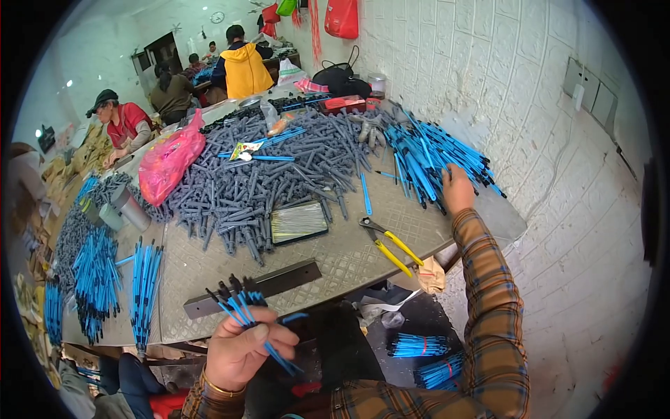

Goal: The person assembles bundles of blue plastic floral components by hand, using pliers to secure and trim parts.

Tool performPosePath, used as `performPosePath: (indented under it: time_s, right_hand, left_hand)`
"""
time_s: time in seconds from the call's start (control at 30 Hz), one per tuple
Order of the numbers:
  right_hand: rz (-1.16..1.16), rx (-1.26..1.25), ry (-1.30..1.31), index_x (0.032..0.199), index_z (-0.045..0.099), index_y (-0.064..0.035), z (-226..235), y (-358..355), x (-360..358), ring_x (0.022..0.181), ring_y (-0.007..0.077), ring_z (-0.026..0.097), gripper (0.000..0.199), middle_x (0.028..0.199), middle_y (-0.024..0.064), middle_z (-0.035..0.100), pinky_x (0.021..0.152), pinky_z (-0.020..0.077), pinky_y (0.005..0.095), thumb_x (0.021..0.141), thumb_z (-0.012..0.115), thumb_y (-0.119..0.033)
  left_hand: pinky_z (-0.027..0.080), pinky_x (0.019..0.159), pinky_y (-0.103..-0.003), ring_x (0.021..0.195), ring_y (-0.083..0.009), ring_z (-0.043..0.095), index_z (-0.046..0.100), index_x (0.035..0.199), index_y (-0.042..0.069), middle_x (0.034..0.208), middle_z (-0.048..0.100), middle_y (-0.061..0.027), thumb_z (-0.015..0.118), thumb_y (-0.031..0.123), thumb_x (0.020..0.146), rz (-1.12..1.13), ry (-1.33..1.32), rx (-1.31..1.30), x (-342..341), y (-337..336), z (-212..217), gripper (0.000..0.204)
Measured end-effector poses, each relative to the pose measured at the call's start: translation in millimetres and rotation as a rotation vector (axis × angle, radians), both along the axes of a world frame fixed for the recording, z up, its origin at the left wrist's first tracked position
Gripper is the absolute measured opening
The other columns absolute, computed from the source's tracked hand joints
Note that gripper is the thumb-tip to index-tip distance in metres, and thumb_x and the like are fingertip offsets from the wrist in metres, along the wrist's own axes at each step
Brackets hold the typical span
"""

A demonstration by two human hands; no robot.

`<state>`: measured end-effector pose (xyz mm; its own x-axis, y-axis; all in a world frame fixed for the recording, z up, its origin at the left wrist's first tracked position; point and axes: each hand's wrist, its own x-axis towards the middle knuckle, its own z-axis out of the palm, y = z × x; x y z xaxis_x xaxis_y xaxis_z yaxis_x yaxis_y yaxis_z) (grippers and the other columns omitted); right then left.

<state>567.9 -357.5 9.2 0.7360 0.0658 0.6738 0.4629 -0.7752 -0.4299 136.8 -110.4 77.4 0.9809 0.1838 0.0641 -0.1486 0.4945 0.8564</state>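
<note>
Room: whitewashed brick wall on the right, a long metal table (pixel 335 262) running from near to far, other people seated at its far left end.
Left hand: the left hand (pixel 241 349) is near the lower edge, fingers clamped around a small bunch of blue pens (pixel 246 311) with dark tips.
Bunch axis: its pens fan up and to the left from the fist, tips toward the table's near edge; a few ends stick out low and right.
Right hand: the right hand (pixel 457 188) reaches far and right, resting on the heap of blue pens (pixel 429 157). Fingers are curled down into the heap; whether they grip anything I cannot tell.
Heap axis: most pens lie slanted, running from far left to near right.
Which hand is nearer: the right one touches the heap; the left one is well apart, on the near side.
Between the hands: yellow-handled pliers (pixel 387 244) and a dark metal bar (pixel 255 286) lie on the table.
Middle: a big pile of grey tubes (pixel 279 167), a pink bag (pixel 167 160) on its left.
</note>
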Motion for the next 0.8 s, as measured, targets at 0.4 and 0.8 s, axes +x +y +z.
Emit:
performPosePath:
  time_s: [0.4, 0.8]
  right_hand:
    - [0.786, 0.437, 0.305, 0.088, 0.048, -0.0043, 40.0, 60.5, -125.2, 0.066, 0.0072, 0.047, 0.004, 0.072, 0.0012, 0.051, 0.055, 0.0371, 0.0220, 0.085, 0.051, -0.005]
    - [1.074, -0.080, -0.061, 0.079, 0.049, -0.0063, 19.7, 74.4, -300.8, 0.066, 0.0269, 0.051, 0.016, 0.078, 0.0117, 0.052, 0.057, 0.0407, 0.0325, 0.074, 0.063, -0.012]
  left_hand:
    - [0.041, 0.092, -0.040, 0.108, -0.0309, 0.054, 0.047, 0.117, 0.003, 0.114, 0.056, -0.0198, 0.048, 0.008, 0.090, 0.317, -0.049, -0.196, 31.9, -1.5, 13.0, 0.028]
    - [0.045, 0.064, -0.026, 0.071, -0.0124, 0.057, 0.050, 0.094, 0.010, 0.078, 0.056, -0.0015, 0.062, 0.005, 0.082, 0.688, -0.235, -0.216, 37.8, 12.6, -6.3, 0.018]
